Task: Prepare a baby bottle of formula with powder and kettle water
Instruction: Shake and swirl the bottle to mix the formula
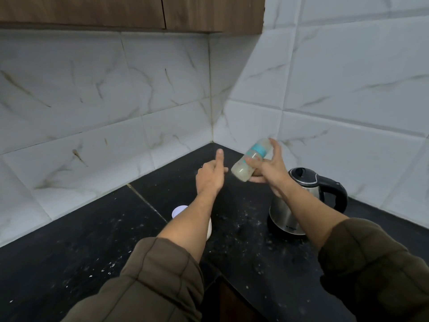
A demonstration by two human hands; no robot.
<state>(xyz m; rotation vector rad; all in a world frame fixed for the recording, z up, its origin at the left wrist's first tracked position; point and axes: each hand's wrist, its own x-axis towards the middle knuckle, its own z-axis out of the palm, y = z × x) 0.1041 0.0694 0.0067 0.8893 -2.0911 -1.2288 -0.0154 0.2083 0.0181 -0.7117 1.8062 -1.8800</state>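
Near on the black bench (69, 247), a white container (179, 210) sits half hidden behind the left forearm, and the steel kettle (299, 205) stands right. Farther, the left hand (210, 176) is empty with fingers curled and thumb raised, while the right hand (270, 169) fingers wrap the tilted, milky baby bottle (250, 161) above the bench.

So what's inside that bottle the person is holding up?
The baby bottle, tilted in the right hand, shows pale, milky liquid in its lower part. The fingers cover its middle and the picture is blurred, so the exact level cannot be told.
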